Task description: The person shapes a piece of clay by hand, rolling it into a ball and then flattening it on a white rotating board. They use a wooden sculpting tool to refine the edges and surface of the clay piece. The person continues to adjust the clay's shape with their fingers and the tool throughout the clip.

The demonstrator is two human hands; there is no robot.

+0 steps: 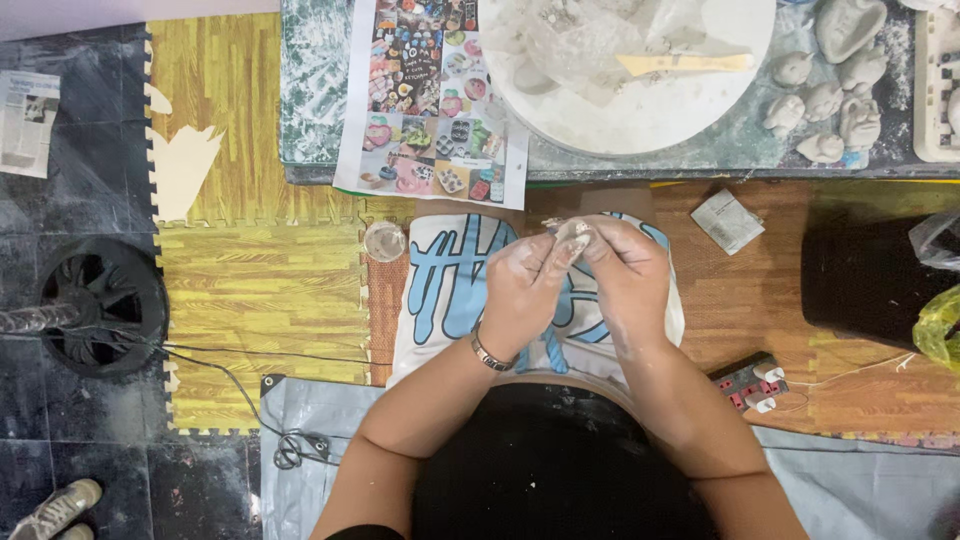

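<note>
Both hands meet over the person's lap, above a white cloth with blue lettering. The left hand and the right hand pinch a small pale lump of clay between their dusty fingertips, held up in the air just short of the table edge. A bracelet sits on the left wrist.

On the table ahead lie a printed sheet of coloured pictures, a round white board with a wooden tool, and small clay figures to the right. A black fan stands on the floor at left; a power strip lies beside the right forearm.
</note>
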